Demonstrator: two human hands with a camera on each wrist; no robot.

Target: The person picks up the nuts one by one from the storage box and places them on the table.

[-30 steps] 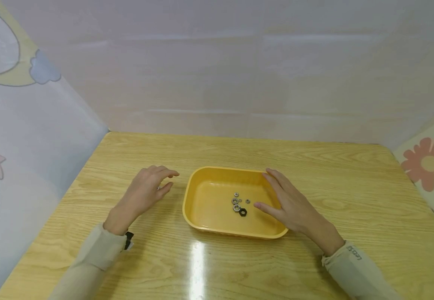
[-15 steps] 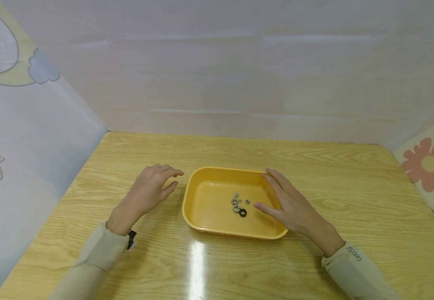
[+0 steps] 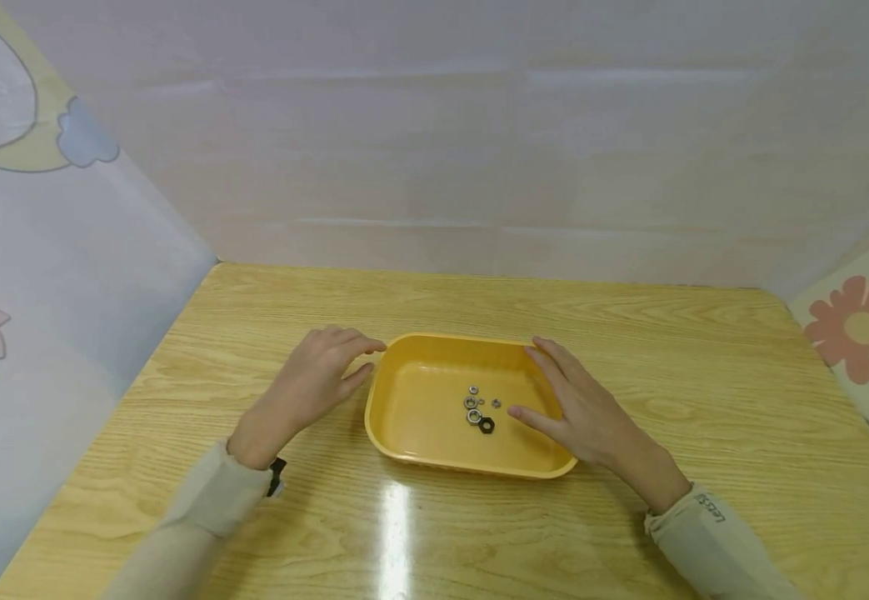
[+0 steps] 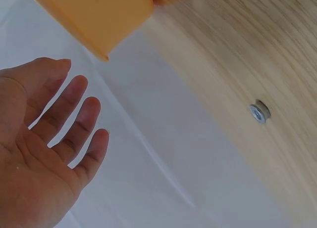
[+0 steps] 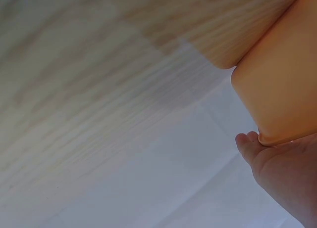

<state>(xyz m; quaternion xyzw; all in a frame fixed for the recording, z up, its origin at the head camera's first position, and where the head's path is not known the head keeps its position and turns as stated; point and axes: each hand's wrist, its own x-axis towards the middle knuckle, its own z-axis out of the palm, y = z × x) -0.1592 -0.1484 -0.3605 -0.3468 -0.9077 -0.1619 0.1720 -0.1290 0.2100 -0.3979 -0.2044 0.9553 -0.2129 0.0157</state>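
Note:
A yellow plastic tray stands on the table, its rim nearly level. On its floor lie several hex nuts, silvery ones of different sizes, and a black nut. My left hand is at the tray's left rim, fingers loosely bent and nothing in them. In the left wrist view its palm shows bare, and a small round silvery metal piece with a flange lies on the wood. My right hand rests over the tray's right rim, fingers stretched along the far corner, thumb inside over the floor.
The wood-grain table runs back to a pale wall. Side walls carry a moon and star on the left and a red flower on the right.
My left hand has moved right, up to the tray's left rim. The right hand, tray and nuts stay where they were.

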